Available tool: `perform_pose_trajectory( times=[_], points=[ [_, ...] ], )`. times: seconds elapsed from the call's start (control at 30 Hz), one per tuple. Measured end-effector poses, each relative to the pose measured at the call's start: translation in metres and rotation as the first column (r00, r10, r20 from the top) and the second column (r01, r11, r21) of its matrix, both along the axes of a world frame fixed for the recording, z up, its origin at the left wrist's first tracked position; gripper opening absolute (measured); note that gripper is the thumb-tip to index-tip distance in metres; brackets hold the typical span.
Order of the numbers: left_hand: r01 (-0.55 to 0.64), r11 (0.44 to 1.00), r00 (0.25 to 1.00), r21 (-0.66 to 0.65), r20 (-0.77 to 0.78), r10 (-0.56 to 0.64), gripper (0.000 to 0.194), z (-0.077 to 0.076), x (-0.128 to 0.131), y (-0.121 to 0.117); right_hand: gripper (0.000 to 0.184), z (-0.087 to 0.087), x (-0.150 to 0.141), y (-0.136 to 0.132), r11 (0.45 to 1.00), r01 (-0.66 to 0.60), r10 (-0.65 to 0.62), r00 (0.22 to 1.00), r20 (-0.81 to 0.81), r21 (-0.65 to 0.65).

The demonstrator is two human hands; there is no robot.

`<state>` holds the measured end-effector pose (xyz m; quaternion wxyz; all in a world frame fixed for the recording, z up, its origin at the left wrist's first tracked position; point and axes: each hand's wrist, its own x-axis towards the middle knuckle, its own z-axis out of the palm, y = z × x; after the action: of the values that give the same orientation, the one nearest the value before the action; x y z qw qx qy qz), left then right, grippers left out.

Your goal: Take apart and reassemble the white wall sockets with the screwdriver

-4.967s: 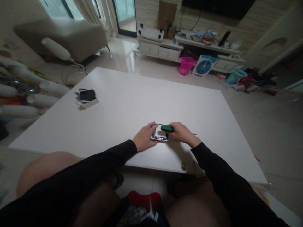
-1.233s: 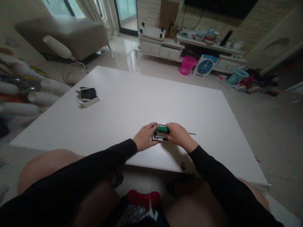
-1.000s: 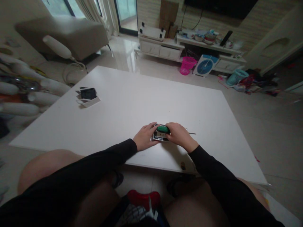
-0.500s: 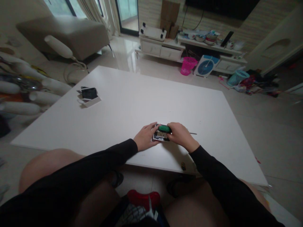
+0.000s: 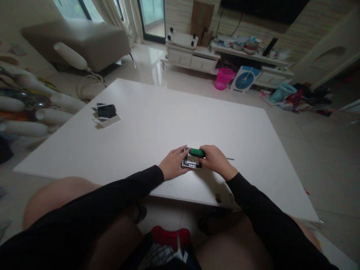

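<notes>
A wall socket with a pale centre and a dark, shiny frame lies on the white table near its front edge. My left hand grips it from the left, fingers along its far and near sides. My right hand is closed on a green-handled screwdriver, its handle pointing left above the socket's far part. A thin metal rod sticks out to the right of that hand; its join with the handle is hidden. Below the right wrist lies a small dark and yellowish object.
An opened white box with black pieces stands at the table's left. Beyond the table are a pink basket, a blue and white fan and a low cabinet. White padded tubes crowd the left side.
The green handle has shifted slightly right with my right hand, uncovering more of the socket's face. My left hand stays in place on the socket.
</notes>
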<state>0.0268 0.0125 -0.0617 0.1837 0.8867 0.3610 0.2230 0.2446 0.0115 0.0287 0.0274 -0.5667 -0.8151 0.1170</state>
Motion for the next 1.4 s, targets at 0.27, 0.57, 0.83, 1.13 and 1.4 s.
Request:
perform_pose_trajectory(
  times=[0.27,0.57,0.83,1.13,1.4],
  points=[
    [0.007,1.0,1.0,0.0,-0.001,-0.007,0.084,-0.002,-0.001,0.001,0.006,0.003,0.001,-0.001,1.0,-0.025,0.025,1.0,-0.015,-0.009],
    [0.032,0.999,0.997,-0.032,0.065,-0.03,0.096,0.002,-0.001,-0.001,0.003,0.005,0.002,0.0,0.998,0.062,-0.049,0.94,-0.336,0.03],
    [-0.014,0.998,0.934,-0.053,0.356,0.033,0.027,0.026,-0.002,0.0,0.014,-0.005,0.0,0.001,0.982,0.086,-0.181,0.711,-0.68,-0.171],
    [0.04,0.999,0.889,0.029,0.456,-0.048,0.012,0.031,-0.001,-0.007,0.016,-0.005,-0.007,-0.004,0.966,0.016,-0.205,0.654,-0.728,-0.258],
    [-0.173,0.984,0.876,-0.04,0.451,0.172,0.009,0.029,-0.012,0.02,0.019,-0.004,-0.002,0.001,0.981,0.137,-0.192,0.638,-0.746,-0.136]
  ],
)
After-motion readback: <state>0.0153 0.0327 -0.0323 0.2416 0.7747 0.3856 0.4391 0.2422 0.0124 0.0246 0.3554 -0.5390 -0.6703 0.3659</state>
